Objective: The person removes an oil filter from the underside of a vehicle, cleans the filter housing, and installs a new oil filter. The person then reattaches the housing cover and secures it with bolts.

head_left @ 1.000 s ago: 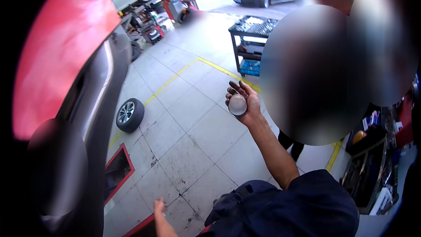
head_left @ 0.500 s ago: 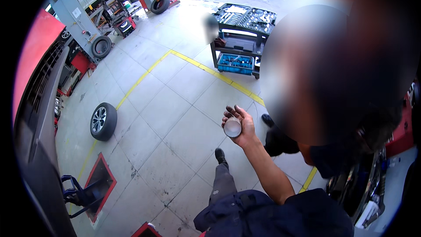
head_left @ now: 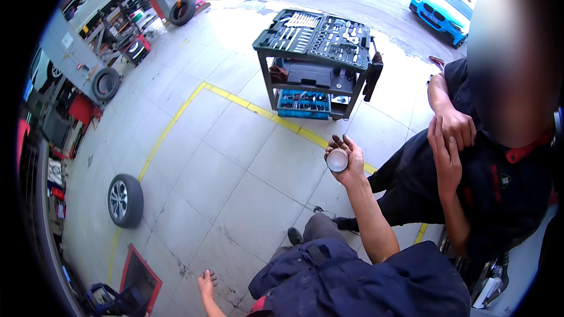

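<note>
My right hand [head_left: 354, 163], its fingers darkly stained, is held out in front of me palm up. It grips a small round cup-like piece [head_left: 337, 160] with a pale grey-white face and thin rim; I cannot make out its exact kind. Low in the view, my left hand [head_left: 207, 285] hangs over the floor tiles with its fingers apart and nothing in it. Beyond my right hand stands a black tool cart [head_left: 317, 53], with an opened case of sockets and wrenches on top and a blue bin on its lower shelf.
At my right a co-worker in dark clothes stands close, hands [head_left: 452, 132] together. A wheel with tyre [head_left: 126, 201] stands on the floor at left, near a red-edged floor recess [head_left: 154, 285]. Yellow floor tape [head_left: 247, 105] crosses the tiles. A blue car [head_left: 443, 14] is outside.
My view has swung to the right, bringing the blue car and the co-worker's hands into sight. My left hand has come into view. The cup-like piece stays in my right hand.
</note>
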`<state>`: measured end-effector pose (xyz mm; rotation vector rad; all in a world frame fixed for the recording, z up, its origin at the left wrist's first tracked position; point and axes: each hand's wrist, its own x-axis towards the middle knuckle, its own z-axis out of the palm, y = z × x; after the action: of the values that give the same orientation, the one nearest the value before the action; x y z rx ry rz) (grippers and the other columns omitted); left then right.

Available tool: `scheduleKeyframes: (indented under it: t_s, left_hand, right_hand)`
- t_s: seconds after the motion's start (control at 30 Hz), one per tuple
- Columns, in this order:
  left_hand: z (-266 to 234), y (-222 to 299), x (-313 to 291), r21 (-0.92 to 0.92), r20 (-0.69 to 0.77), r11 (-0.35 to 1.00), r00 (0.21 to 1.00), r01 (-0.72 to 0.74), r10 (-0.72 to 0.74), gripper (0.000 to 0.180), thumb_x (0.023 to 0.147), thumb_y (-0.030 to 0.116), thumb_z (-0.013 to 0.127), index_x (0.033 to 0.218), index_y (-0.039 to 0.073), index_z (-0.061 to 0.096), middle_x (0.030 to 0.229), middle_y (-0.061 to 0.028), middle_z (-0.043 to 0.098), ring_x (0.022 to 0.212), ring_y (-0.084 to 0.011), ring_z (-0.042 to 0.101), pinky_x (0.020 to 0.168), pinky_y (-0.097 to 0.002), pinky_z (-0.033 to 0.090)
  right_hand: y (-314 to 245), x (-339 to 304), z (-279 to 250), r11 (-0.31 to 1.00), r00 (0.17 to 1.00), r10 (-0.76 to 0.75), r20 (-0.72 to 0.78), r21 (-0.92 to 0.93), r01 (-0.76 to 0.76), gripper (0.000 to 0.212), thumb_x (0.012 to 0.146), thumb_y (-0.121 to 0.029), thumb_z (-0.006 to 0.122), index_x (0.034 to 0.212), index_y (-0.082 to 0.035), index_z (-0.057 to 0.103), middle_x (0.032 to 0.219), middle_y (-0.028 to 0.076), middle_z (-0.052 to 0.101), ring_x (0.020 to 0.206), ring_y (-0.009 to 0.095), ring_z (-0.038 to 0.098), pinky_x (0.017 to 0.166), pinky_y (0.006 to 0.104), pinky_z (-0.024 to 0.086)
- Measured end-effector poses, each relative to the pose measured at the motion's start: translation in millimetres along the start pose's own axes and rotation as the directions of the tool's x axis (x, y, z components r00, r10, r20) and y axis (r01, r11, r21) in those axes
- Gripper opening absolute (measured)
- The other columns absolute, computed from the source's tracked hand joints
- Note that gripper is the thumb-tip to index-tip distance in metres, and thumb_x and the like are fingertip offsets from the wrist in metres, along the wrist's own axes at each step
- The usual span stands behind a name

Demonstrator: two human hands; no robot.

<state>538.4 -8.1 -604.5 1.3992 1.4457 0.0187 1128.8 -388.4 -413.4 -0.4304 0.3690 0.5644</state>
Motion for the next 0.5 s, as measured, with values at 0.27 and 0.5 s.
scheduleKeyframes:
  t_s: [0.27, 0.5]
  left_hand:
    - [30, 101, 55, 0.042, -0.028, 0.994, 0.995, 0.097, -0.096, 0.033, 0.103, 0.035, 0.052, 0.119, 0.006, 0.054, 0.101, -0.0086, 0.065, 0.078, -0.0243, 0.065, 0.058, -0.0394, 0.053]
    - [132, 195, 8, 0.03, 0.016, 0.903, 0.903, 0.428, -0.428, 0.036, 0.102, 0.035, 0.055, 0.122, 0.005, 0.054, 0.105, -0.0101, 0.065, 0.085, -0.0256, 0.064, 0.064, -0.0401, 0.053]
  right_hand:
    - [-105, 204, 1, 0.957, 0.952, -0.288, -0.101, -0.015, 0.288, 0.029, 0.101, -0.032, 0.051, 0.102, -0.008, 0.065, 0.091, 0.006, 0.066, 0.085, 0.02, 0.063, 0.078, 0.0371, 0.056]
    - [-250, 410, 18, 0.858, 0.832, -0.512, -0.215, -0.168, 0.485, 0.024, 0.099, -0.028, 0.055, 0.096, -0.008, 0.066, 0.087, 0.006, 0.068, 0.08, 0.02, 0.066, 0.076, 0.0361, 0.056]
